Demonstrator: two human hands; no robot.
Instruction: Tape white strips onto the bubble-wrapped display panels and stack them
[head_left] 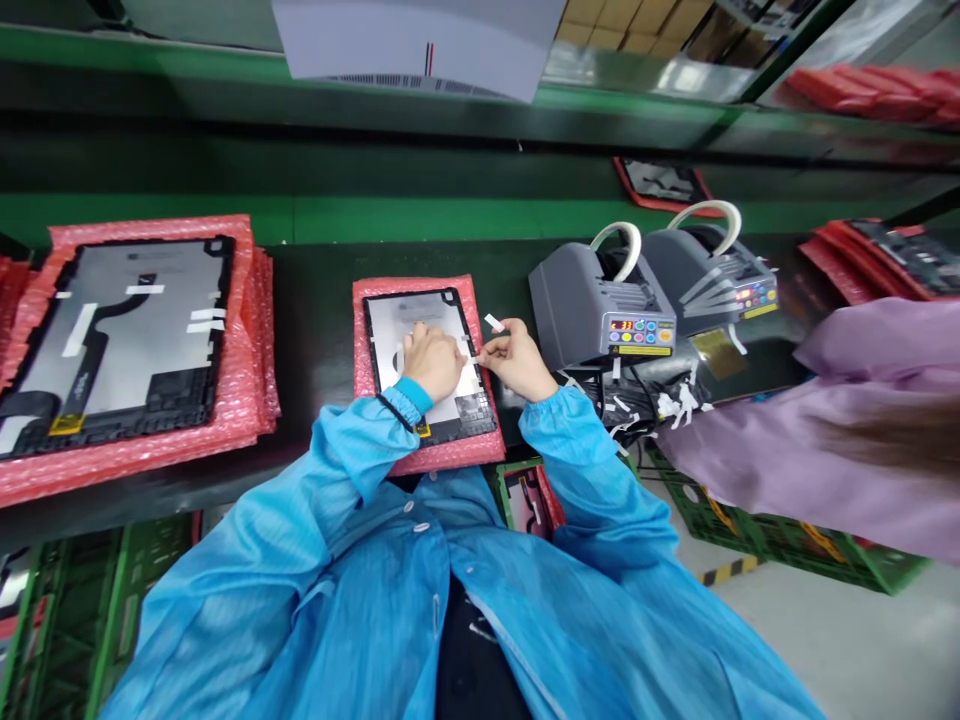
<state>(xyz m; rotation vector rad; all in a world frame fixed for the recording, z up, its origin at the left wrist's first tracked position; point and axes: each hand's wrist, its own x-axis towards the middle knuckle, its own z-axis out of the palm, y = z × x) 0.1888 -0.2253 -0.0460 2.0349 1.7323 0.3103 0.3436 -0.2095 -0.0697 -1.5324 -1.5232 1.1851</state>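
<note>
A black-framed panel with a silver back lies on a pink bubble-wrap pad on the dark bench in front of me. My left hand rests on the panel's middle, fingers curled and pressing a white tape strip against it. My right hand is at the panel's right edge, pinching the end of that strip. A second small white tape piece sticks up from its fingers. Both arms wear blue sleeves.
Two grey tape dispensers stand right of the pad. A larger panel on stacked pink wrap lies at left. A co-worker's purple sleeve reaches in from the right. Green crates sit under the bench.
</note>
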